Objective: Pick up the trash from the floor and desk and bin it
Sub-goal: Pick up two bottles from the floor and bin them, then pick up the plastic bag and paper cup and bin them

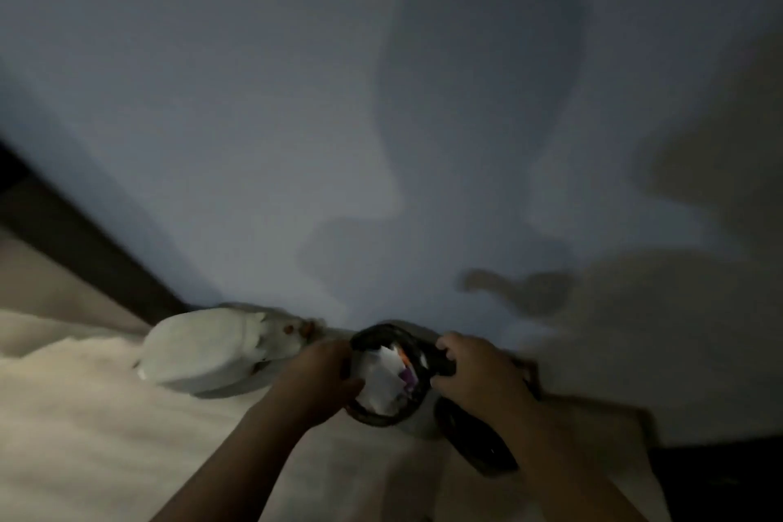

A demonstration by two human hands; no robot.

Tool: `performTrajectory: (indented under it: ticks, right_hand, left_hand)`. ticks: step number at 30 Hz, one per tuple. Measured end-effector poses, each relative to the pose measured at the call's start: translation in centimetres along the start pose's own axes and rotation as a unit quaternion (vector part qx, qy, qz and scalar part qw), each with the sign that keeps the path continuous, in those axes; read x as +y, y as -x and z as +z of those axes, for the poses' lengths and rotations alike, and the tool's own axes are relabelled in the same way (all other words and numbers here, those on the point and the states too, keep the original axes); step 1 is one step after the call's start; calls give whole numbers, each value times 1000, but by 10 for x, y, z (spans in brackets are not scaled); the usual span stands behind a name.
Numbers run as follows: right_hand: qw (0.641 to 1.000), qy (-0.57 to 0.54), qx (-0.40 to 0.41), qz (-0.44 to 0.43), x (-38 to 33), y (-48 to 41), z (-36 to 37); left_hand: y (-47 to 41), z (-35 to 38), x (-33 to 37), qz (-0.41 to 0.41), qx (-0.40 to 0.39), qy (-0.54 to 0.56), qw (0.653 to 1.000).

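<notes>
Trash (383, 377) already in the bin (373, 417), a hand on each side of its rim
At the lower centre of the frame the small bin holds white paper and coloured scraps, so part of the job looks done; floor and desk are barely in view, so what is left I cannot tell. The left hand (322, 377) curls round the dark rim on its left side and the right hand (474, 377) grips the right side, the two apart with the opening between them. A blurred white object (207, 348) lies just to the left
</notes>
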State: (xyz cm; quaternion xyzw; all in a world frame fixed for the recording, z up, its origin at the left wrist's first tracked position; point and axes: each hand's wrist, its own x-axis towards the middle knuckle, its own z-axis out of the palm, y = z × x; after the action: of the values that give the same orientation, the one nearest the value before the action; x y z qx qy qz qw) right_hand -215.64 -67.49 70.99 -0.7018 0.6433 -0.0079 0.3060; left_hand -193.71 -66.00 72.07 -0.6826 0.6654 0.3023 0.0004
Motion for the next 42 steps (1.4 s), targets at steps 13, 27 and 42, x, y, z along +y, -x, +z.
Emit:
performTrajectory:
  ticks: [13,27,42]
  right_hand:
    - [944,68,-32,-322,-403,18,89]
    - [818,88,-99,-560,-726,86,226]
    - [729,71,-131,-668,-979,33,295]
  left_hand:
    - [233,-147,-305,-199,256,98,941]
    - [435,-216,-513,-370,403,113,829]
    - [456,-339,-680,-473,462,78,746]
